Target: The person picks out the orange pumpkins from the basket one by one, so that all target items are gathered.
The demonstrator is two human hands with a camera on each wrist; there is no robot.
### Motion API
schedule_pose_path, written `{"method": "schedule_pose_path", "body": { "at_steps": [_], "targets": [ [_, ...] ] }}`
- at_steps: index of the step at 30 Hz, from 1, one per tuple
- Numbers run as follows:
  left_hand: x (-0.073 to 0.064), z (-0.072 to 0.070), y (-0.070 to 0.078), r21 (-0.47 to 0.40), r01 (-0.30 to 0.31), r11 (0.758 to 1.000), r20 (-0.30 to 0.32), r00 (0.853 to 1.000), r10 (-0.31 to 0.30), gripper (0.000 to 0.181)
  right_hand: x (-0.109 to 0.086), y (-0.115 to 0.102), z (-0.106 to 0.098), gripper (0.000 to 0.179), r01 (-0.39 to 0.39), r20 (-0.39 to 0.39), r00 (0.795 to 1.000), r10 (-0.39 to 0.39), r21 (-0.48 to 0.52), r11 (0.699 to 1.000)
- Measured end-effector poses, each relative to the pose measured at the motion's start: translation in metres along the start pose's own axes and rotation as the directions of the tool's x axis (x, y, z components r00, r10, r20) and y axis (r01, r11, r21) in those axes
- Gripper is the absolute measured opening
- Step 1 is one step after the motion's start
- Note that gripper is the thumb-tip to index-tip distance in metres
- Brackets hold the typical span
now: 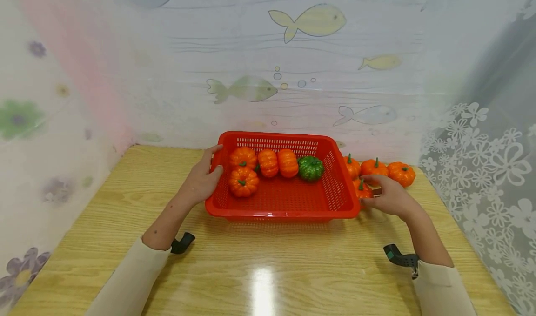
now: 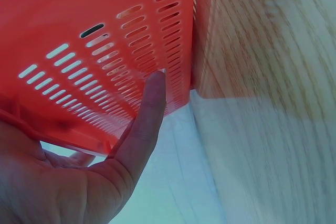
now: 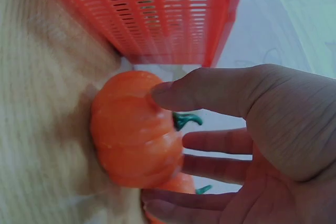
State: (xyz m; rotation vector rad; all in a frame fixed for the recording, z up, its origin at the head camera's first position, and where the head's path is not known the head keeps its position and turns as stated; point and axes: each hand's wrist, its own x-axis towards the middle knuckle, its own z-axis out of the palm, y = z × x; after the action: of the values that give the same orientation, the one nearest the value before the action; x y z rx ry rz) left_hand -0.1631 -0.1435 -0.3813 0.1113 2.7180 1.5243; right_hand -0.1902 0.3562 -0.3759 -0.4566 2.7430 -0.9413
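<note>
A red plastic basket (image 1: 272, 213) with slotted walls stands on the table. Several small orange pumpkins (image 1: 244, 182) and one green pumpkin (image 1: 311, 168) lie inside it. At its left side, my left hand (image 1: 201, 178) holds the rim, thumb over the edge; the left wrist view shows one finger (image 2: 149, 108) extended against the outer wall. Just outside the right wall, my right hand (image 1: 391, 196) holds an orange pumpkin (image 3: 134, 129) with a green stem. Its thumb lies on the pumpkin's near side and the other fingers reach behind, their tips partly hidden.
Three more orange pumpkins (image 1: 374, 167) sit in a row behind the right hand, right of the basket. A patterned sheet with fish (image 1: 310, 20) hangs behind the wooden table (image 1: 217, 265), and flowered sheets flank both sides. Each wrist carries a black device (image 1: 399, 256).
</note>
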Motion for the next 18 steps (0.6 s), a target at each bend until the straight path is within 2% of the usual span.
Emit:
{"method": "schedule_pose_path", "body": {
  "at_steps": [4, 9, 18],
  "targets": [
    [0.0, 0.0, 0.0, -0.001, -0.002, 1.0, -0.002, 1.0, 0.002, 0.062, -0.004, -0.007, -0.004, 0.069, 0.032, -0.035, 0.999, -0.033, -0.035, 0.999],
    [0.0, 0.0, 0.0, 0.003, 0.0, 1.0, -0.005, 1.0, 0.0, 0.062, -0.009, -0.021, -0.009, 0.062, 0.064, -0.115, 0.991, -0.074, -0.09, 0.994],
    [0.0, 0.0, -0.002, -0.011, -0.002, 1.0, 0.0, 1.0, 0.002, 0.062, -0.017, -0.057, -0.004, 0.055, 0.157, -0.246, 0.952, -0.185, -0.129, 0.979]
  ]
}}
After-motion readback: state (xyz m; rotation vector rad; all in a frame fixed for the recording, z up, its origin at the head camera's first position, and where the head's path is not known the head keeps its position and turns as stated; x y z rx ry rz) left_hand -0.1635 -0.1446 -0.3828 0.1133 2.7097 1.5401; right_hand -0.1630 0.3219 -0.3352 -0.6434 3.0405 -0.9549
